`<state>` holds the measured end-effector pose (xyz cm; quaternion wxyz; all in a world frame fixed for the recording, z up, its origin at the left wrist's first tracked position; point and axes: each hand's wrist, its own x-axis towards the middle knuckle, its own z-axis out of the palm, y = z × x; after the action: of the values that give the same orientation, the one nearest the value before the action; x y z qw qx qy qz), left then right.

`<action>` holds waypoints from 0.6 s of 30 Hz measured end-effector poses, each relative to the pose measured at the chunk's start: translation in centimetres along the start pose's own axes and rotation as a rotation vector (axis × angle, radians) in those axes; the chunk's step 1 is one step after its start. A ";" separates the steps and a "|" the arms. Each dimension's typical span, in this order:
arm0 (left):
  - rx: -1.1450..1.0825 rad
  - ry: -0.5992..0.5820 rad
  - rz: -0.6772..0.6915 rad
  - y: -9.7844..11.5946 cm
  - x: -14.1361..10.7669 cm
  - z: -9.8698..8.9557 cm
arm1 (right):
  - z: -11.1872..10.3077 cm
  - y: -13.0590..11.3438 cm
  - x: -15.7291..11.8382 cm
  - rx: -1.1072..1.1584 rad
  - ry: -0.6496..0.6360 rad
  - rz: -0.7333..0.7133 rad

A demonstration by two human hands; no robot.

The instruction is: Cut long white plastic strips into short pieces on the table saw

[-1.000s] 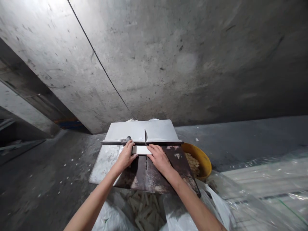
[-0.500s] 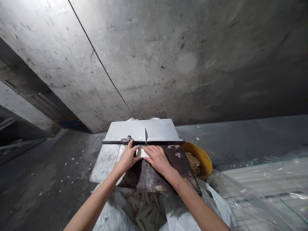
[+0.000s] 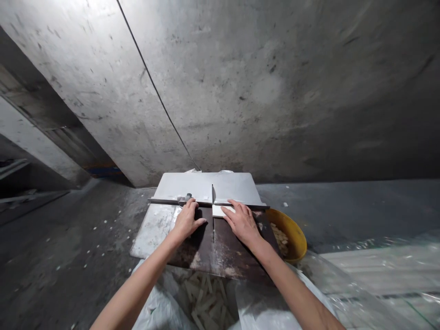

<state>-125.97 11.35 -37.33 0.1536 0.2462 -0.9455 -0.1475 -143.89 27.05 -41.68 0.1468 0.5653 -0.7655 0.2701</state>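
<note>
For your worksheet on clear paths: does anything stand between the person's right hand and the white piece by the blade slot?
Nothing visible does: the right hand already rests its fingertips on the white piece, just right of the blade.

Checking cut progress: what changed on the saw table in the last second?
Both hands moved away from the person, up to the fence. The white piece now shows only right of the blade, under the right hand; the left hand rests flat left of it. The yellow bowl is unchanged.

Bowl (image 3: 292,229) right of saw table (image 3: 206,250); strips (image 3: 206,302) below.
</note>
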 end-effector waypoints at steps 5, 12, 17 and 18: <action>-0.013 0.011 0.012 0.0 -0.2 -0.3 | 0.0 -0.1 0.0 -0.010 0.002 -0.023; 0.000 0.014 0.006 0.0 -0.2 -0.2 | 0.3 -0.1 -0.2 0.016 0.001 0.009; 0.007 0.020 -0.003 0.5 -0.3 -0.4 | 0.8 -0.3 -0.2 0.006 -0.001 0.031; 0.010 0.020 -0.012 0.5 -0.2 -0.4 | 0.9 -0.3 -0.1 0.004 -0.001 0.029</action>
<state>-125.86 11.80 -36.82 0.1607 0.2542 -0.9432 -0.1412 -143.52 26.57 -42.35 0.1415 0.5545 -0.7731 0.2736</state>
